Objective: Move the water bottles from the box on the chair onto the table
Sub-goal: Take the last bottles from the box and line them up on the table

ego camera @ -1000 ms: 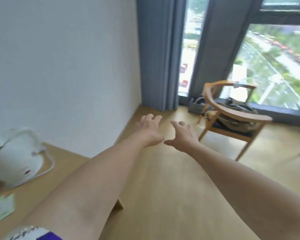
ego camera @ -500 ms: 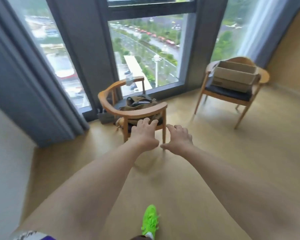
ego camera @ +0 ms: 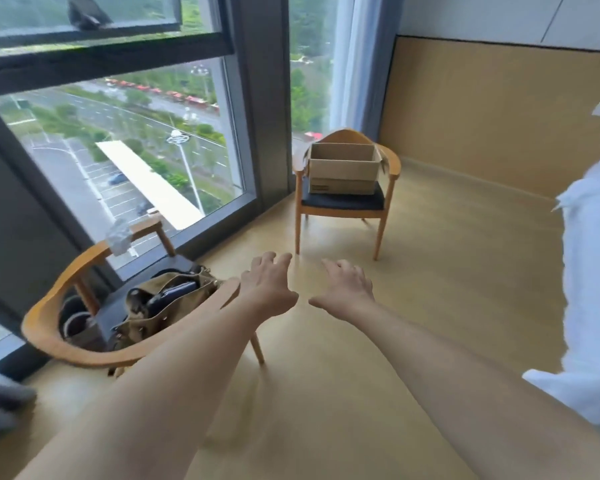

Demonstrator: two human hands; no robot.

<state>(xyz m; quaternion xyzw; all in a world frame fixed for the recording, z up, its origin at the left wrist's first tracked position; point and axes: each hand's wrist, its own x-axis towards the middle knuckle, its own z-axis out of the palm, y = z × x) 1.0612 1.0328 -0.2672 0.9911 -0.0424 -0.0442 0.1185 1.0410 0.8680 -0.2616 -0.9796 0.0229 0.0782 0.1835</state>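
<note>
An open cardboard box (ego camera: 343,171) stands on the black seat of a wooden chair (ego camera: 343,202) by the window, ahead of me across the floor. Its inside is hidden by the near wall, so no water bottles show. My left hand (ego camera: 269,289) and my right hand (ego camera: 347,289) reach out side by side in mid-air, palms down, fingers relaxed, both holding nothing. They are well short of the chair and box. The table is out of view.
A second wooden chair (ego camera: 84,355) at lower left carries an olive bag (ego camera: 167,306); my left forearm passes over its armrest. Large windows (ego camera: 125,161) fill the left. White bedding (ego camera: 593,289) juts in at the right. Wood floor (ego camera: 430,289) lies between me and the box chair.
My view has swung right, away from the table and wall. The chair with the box is now ahead and closer. Both hands stay stretched out and hold nothing.
</note>
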